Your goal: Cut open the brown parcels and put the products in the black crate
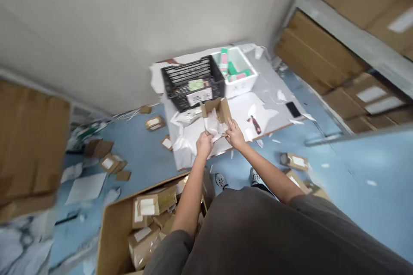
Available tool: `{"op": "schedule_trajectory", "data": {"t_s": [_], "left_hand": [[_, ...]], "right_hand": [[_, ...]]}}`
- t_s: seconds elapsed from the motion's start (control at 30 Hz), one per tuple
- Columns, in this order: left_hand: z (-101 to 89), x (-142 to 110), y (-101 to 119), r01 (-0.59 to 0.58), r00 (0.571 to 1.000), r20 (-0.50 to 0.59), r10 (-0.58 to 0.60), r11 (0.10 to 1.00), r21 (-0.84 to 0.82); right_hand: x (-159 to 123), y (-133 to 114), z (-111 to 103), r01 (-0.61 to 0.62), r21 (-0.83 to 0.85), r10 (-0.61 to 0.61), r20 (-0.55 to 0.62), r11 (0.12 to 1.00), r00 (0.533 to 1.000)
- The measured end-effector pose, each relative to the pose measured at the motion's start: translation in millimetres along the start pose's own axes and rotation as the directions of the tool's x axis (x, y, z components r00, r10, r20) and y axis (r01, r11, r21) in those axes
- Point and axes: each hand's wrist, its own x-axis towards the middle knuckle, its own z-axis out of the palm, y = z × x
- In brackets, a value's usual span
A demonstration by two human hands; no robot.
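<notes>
Two bare hands are working together at the near edge of the table [269, 114], and I watch them from above through the head camera. Between them is a small cardboard box [225, 110], open, with some white paper [211, 123] inside which reaches out toward the near side. The left hand [204, 143] has its fingers curled almost closed on the near left edge of the box; I cannot tell whether they pinch the paper too. The right hand [235, 134] holds the near right edge, with its fingers only a little bent along the side of the box.

Just beyond the box, on the far left of the table, I see a black crate [219, 90] with a white label and small goods inside. On its right stands a white bin [251, 80] with green and pink packs [223, 60]. To the right of the hands lies a red and black tool [256, 125], and farther right a dark phone [293, 109] is near the table edge. Near left, a large carton [111, 232] on the floor [371, 227] holds many taped boxes [145, 240].
</notes>
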Motion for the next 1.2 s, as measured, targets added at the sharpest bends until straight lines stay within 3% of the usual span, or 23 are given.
{"op": "schedule_trajectory", "data": {"t_s": [0.13, 0.27, 0.4, 0.5, 0.57, 0.63, 0.73, 0.77, 0.83, 0.97, 1.07, 1.2], "left_hand": [[23.9, 27, 110, -0.266, 0.962, -0.037, 0.270, 0.960, 0.087], [82.3, 39, 249, -0.498, 0.864, 0.110, 0.492, 0.866, 0.040], [166.9, 25, 394, -0.658, 0.702, 0.323, 0.635, 0.752, -0.047], [231.8, 3, 491, -0.760, 0.537, 0.432, 0.725, 0.638, -0.125], [266.5, -13, 542, -0.811, 0.439, 0.471, 0.765, 0.563, -0.158], [290.0, -25, 579, -0.844, 0.380, 0.474, 0.794, 0.507, -0.174], [302.3, -30, 605, -0.863, 0.357, 0.472, 0.806, 0.478, -0.164], [300.8, -28, 608, -0.860, 0.369, 0.475, 0.798, 0.487, -0.150], [291.1, -17, 605, -0.845, 0.425, 0.468, 0.775, 0.525, -0.104], [253.7, 13, 577, -0.758, 0.607, 0.390, 0.692, 0.652, 0.023], [216.7, 30, 539, -0.648, 0.746, 0.291, 0.599, 0.754, 0.111], [161.2, 34, 465, -0.426, 0.904, 0.120, 0.410, 0.882, 0.199]], "right_hand": [[-51, 64, -81, -0.173, -0.017, 0.166, -0.191, 0.985, 0.967], [-145, 141, -161, -0.408, -0.031, 0.377, -0.323, 0.913, 0.868], [-268, 211, -226, -0.648, -0.070, 0.578, -0.386, 0.758, 0.718], [-356, 256, -263, -0.775, -0.086, 0.668, -0.455, 0.626, 0.589], [-406, 281, -283, -0.830, -0.095, 0.710, -0.470, 0.549, 0.524], [-447, 303, -300, -0.874, -0.094, 0.762, -0.450, 0.477, 0.465], [-486, 328, -320, -0.919, -0.065, 0.823, -0.423, 0.390, 0.379], [-492, 336, -326, -0.923, -0.056, 0.826, -0.427, 0.382, 0.368], [-491, 348, -335, -0.909, -0.055, 0.803, -0.448, 0.413, 0.392], [-435, 366, -345, -0.801, -0.098, 0.684, -0.466, 0.590, 0.561], [-358, 368, -345, -0.667, -0.146, 0.564, -0.422, 0.731, 0.710], [-242, 357, -329, -0.415, -0.195, 0.346, -0.310, 0.889, 0.886]]}}
